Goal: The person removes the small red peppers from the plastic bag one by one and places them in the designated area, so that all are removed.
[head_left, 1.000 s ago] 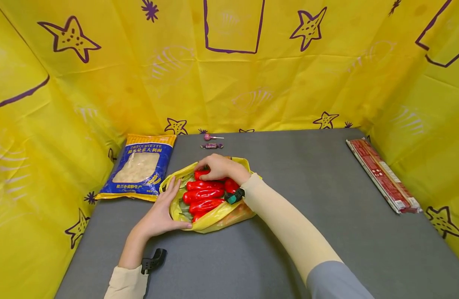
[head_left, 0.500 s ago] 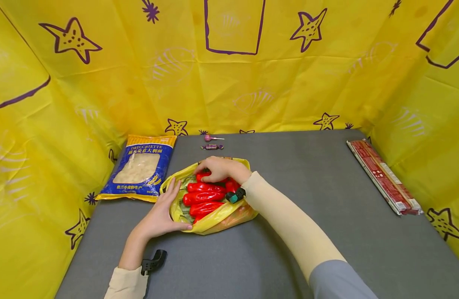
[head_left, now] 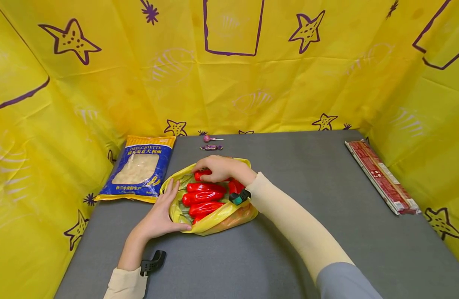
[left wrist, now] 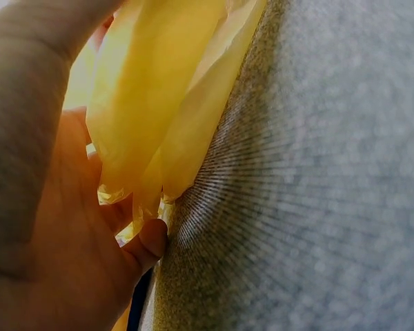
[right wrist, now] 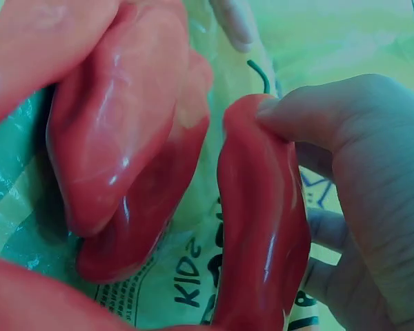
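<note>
Fingers spread, the left hand (head_left: 160, 216) braces the left rim of the yellow bag (head_left: 214, 223); apart from it, the right hand (head_left: 223, 168) pinches the far red pepper (right wrist: 262, 221) inside the bag's mouth. The other peppers (head_left: 204, 197) lie crowded on the near side, so a careless pull could drag one along, while glossy skin might slip the pinch or limp plastic sag inward if the rim goes unbraced.
</note>
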Tool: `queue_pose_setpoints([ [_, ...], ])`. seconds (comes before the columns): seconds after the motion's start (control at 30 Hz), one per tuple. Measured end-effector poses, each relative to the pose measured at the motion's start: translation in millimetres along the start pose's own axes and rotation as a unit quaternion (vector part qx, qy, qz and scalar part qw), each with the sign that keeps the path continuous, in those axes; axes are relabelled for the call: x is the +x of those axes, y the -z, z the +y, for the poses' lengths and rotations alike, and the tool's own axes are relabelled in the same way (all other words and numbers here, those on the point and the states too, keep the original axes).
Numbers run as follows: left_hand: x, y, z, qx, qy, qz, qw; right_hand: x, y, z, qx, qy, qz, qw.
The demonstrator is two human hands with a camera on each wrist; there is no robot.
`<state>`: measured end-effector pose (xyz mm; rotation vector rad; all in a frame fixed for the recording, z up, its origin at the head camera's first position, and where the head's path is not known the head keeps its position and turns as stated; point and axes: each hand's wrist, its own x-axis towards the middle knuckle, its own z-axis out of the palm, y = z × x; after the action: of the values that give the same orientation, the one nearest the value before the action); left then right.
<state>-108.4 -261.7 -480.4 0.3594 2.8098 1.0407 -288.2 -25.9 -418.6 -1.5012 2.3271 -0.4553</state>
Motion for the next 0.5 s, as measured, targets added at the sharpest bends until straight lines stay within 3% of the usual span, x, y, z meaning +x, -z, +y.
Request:
queue_pose_setpoints([
  [0.5, -0.8, 0.3, -0.2, 0.012, 0.007, -0.004, 0.9999, -20, 10, -4, 0.021, 0.075, 0.090, 0.993],
])
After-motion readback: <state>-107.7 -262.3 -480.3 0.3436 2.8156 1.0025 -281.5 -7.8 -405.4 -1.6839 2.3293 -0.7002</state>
